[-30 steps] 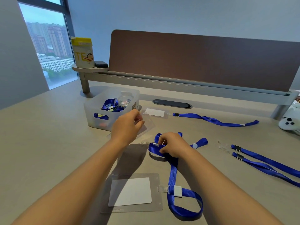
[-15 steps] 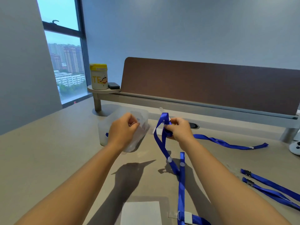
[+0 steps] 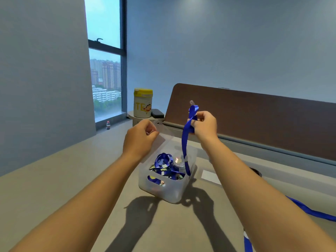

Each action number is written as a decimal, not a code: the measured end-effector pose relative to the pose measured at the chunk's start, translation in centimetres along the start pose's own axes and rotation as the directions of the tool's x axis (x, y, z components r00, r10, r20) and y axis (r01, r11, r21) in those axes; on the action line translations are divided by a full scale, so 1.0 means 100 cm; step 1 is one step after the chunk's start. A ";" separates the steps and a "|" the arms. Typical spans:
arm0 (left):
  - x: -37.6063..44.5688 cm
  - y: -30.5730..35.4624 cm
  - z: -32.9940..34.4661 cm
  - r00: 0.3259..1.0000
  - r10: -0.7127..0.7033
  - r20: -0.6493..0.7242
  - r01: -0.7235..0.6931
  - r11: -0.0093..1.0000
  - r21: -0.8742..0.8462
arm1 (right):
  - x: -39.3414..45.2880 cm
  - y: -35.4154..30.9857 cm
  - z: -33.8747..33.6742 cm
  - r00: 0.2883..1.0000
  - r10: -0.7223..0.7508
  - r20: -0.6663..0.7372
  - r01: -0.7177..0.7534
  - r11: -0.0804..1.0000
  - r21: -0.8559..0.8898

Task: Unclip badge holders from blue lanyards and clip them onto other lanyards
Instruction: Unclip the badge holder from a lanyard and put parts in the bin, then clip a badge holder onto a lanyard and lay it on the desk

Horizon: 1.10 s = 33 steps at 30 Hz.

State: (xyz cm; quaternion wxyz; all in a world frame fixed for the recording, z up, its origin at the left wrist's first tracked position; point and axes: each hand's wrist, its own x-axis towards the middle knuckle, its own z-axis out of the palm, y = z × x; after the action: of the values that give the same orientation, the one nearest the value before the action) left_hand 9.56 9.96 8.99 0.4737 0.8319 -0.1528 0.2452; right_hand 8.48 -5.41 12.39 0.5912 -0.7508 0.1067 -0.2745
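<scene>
Window [image 3: 105, 77] at far left, small bottle [image 3: 108, 125] on its sill. Yellow-lidded canister [image 3: 143, 103] and dark case [image 3: 157, 113] on round shelf by brown divider [image 3: 254, 120].

Left hand [image 3: 140, 139] raised above desk [image 3: 54, 179], fingers curled, pinching the top edge of a clear badge holder [image 3: 164, 135]; the holder hangs behind the hand, over the bin. Translucent bin [image 3: 169, 190] below, between both forearms, holds a tangle of blue lanyards and small clips; details inside too small to tell.

Right hand [image 3: 205, 124] raised higher, fingers curled around a blue lanyard [image 3: 185, 142] near its upper end. Clear tab [image 3: 192, 102] sticks up above the strap end. Strap drops from the fist down into the bin area. Holder and lanyard end apart, not joined.

White card [image 3: 211, 176] flat on desk right of bin. Another blue lanyard [image 3: 312, 213] lies at far right edge.
</scene>
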 end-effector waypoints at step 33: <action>-0.194 0.131 0.143 0.879 0.285 0.382 -0.220 0.954 -0.204 | -0.180 0.117 -0.276 0.959 0.230 -0.164 -0.274 0.895 -0.351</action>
State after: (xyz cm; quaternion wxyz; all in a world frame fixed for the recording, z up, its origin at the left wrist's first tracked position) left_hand -9.20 -8.58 1.47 0.4581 0.7983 -0.3740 0.1137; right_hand -19.35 -22.82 0.26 0.4620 -0.8109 0.2879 -0.2145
